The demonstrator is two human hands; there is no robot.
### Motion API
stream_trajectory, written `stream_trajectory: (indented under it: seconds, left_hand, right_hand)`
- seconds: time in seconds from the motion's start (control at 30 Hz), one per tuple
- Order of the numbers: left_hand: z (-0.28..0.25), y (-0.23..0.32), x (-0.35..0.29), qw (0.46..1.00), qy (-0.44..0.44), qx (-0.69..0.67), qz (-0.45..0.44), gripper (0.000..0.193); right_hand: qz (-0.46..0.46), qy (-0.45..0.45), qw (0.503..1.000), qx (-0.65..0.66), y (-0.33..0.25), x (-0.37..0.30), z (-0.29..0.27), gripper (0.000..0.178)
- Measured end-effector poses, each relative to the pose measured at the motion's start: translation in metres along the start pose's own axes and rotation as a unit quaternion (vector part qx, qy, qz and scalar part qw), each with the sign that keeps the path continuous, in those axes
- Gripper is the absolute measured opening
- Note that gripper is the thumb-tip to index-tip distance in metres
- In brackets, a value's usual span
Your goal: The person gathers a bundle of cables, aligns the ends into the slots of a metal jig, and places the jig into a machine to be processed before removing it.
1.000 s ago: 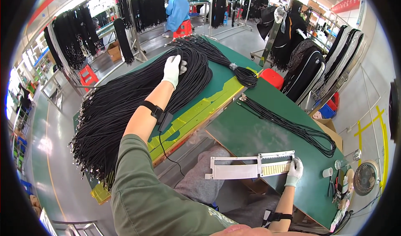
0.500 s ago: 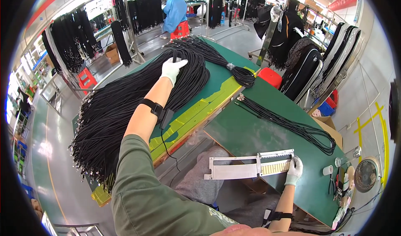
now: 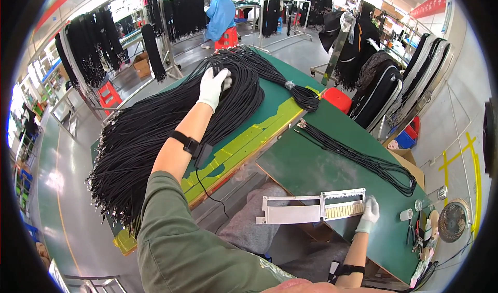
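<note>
My left hand (image 3: 211, 88), in a white glove, is closed on some black cords near the looped end of a big heap of black cords (image 3: 155, 114). The heap lies across the green table, and many cord ends with small metal tips spread out at its left edge. My right hand (image 3: 369, 216), also gloved, is beside the right end of a long pale metal frame (image 3: 293, 213). The frame has a slotted section with yellowish strips and juts over my lap. My right fingers are small and blurred, so their grip is unclear.
A tied cord bundle (image 3: 301, 95) lies at the far table edge. A thinner bundle (image 3: 358, 158) rests on the right table (image 3: 306, 155). A small fan (image 3: 453, 220) and hand tools (image 3: 421, 228) stand at far right. A person in blue (image 3: 221, 17) sits beyond the tables.
My left hand has shifted its hold on the cords, its fingers more curled with the thumb side turned. My right hand has moved slightly right, off the metal frame's corner.
</note>
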State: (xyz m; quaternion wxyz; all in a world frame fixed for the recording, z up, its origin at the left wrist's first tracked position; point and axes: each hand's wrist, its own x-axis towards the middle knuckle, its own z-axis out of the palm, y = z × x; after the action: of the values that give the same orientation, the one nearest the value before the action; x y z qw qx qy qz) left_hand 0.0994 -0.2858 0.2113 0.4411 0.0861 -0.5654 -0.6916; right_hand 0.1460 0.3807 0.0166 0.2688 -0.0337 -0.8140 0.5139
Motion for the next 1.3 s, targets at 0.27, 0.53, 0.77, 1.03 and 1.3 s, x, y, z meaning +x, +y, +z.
stream_trajectory:
  seconds: [0.27,0.53,0.77,1.03,1.3]
  left_hand:
    - [-0.003,0.115,-0.135,0.969,-0.158,0.05,-0.186,0.024]
    - [-0.002,0.103,-0.265,0.925,-0.311,0.193,0.096,0.028]
    - [-0.04,0.098,-0.283,0.855,-0.406,0.302,0.112,0.04]
    - [-0.095,0.143,-0.229,0.822,-0.18,0.372,0.392,0.037]
    - [-0.074,0.13,-0.188,0.678,-0.337,0.507,0.413,0.033]
  right_hand:
    - [-0.017,-0.26,0.933,0.247,-0.222,0.011,0.007,0.037]
    - [0.072,-0.569,0.754,0.32,-0.339,-0.103,0.15,0.059]
    - [0.141,-0.578,0.746,0.3,-0.371,-0.135,0.166,0.035]
    - [0.02,-0.578,0.58,0.573,-0.379,-0.098,0.113,0.034]
    - [-0.218,-0.606,0.637,0.423,-0.369,-0.076,0.038,0.037]
